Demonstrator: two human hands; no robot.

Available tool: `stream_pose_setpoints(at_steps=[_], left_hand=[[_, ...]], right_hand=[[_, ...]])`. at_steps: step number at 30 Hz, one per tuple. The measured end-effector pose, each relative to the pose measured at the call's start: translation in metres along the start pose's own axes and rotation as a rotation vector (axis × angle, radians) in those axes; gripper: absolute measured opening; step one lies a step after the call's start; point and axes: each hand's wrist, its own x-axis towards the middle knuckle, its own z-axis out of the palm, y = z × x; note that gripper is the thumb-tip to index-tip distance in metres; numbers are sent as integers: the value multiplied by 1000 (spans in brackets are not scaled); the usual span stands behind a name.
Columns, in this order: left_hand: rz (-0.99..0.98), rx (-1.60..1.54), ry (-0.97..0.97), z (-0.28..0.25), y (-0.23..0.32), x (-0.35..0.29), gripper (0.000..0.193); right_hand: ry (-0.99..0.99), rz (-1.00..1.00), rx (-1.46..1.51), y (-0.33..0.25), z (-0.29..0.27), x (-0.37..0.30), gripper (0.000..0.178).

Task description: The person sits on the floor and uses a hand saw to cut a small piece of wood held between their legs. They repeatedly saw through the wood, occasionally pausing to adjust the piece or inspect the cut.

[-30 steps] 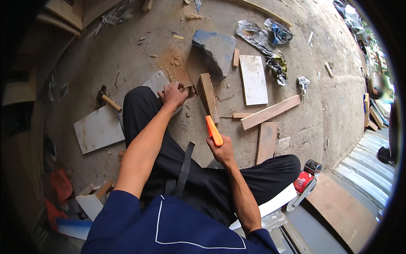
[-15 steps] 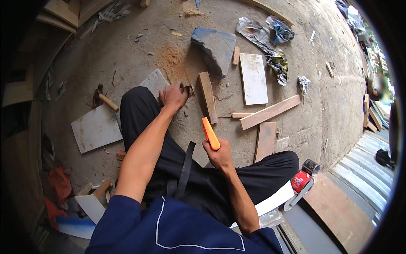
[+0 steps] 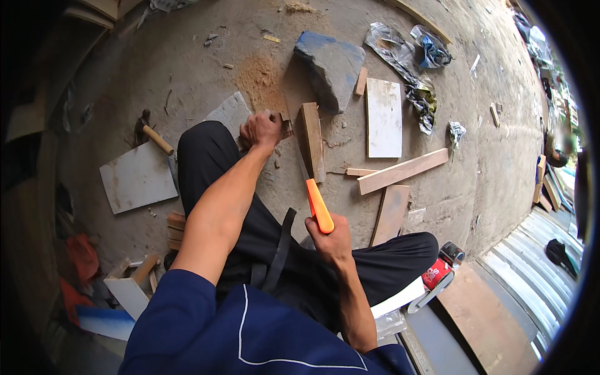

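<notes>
My right hand (image 3: 333,239) is wrapped round the orange handle (image 3: 319,207) of a handsaw, in front of my lap. The saw's thin blade (image 3: 303,164) points away from me, seen nearly edge-on, toward the piece by my left hand. My left hand (image 3: 261,130) is closed on a small brown piece of wood (image 3: 287,127) low over the floor beside my left knee; its fingers hide most of the piece. Just right of the blade lies a thick wooden block (image 3: 313,140). Beyond my left hand is a heap of sawdust (image 3: 257,75).
A large grey-blue stone block (image 3: 331,69) lies ahead. White boards (image 3: 384,119) and wooden strips (image 3: 403,170) are on the right. A hammer (image 3: 156,139) rests on another white board (image 3: 139,178) at left. Tape rolls (image 3: 451,254) and a red can (image 3: 436,274) stand by my right knee.
My right hand has drawn the saw slightly back toward me, and more of the blade shows. My left hand stays at the wood piece, its fingers more curled. The whole view has shifted slightly.
</notes>
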Motion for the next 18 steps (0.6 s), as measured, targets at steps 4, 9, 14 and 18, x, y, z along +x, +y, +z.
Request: stream_pose_setpoints(at_steps=[4,9,14,18], left_hand=[[-14,-12,3,-2,-1,-1,29],[-3,-10,9,-8,4,-3,28],[-22,-46,64,-12,5,-2,28],[11,-17,67,-16,7,-7,28]], right_hand=[[12,-62,-53,4,1,-4,18],[-17,-126,-41,41,11,-10,12],[-17,-271,-34,79,22,-8,10],[24,-386,-44,99,23,-3,6]])
